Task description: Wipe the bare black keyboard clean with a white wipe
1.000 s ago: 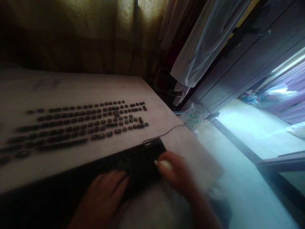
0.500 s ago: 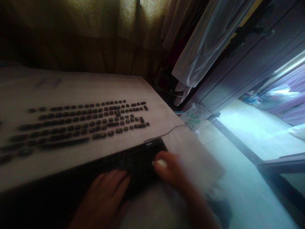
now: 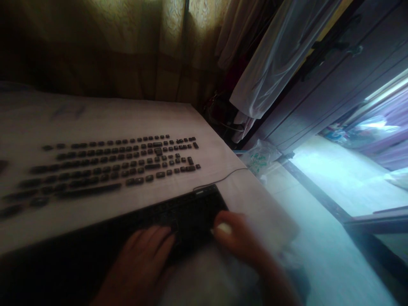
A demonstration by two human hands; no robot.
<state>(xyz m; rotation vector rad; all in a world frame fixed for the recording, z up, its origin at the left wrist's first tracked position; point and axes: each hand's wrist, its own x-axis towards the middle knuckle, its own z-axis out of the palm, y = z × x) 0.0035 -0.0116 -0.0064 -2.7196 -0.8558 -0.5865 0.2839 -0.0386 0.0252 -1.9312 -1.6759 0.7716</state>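
A black keyboard frame (image 3: 178, 214) with its keys taken off lies along the near edge of a white-covered table (image 3: 210, 140). My left hand (image 3: 142, 259) rests flat on the frame, fingers stretched out. At the frame's right end my right hand (image 3: 237, 238) is closed in a pinch on a small pale object (image 3: 223, 228), too blurred to name. Several loose black keycaps (image 3: 121, 163) are laid out in keyboard rows on the cloth beyond the frame.
A thin cable (image 3: 223, 175) runs from the frame's right end toward the table edge. Curtains (image 3: 134, 46) hang behind the table, and pale cloth (image 3: 270, 63) hangs at the right. A plastic bag (image 3: 259, 155) lies on the lit floor below.
My right hand has shifted slightly right and down along the frame's right end, keeping the pale object. My left hand stays flat on the frame.
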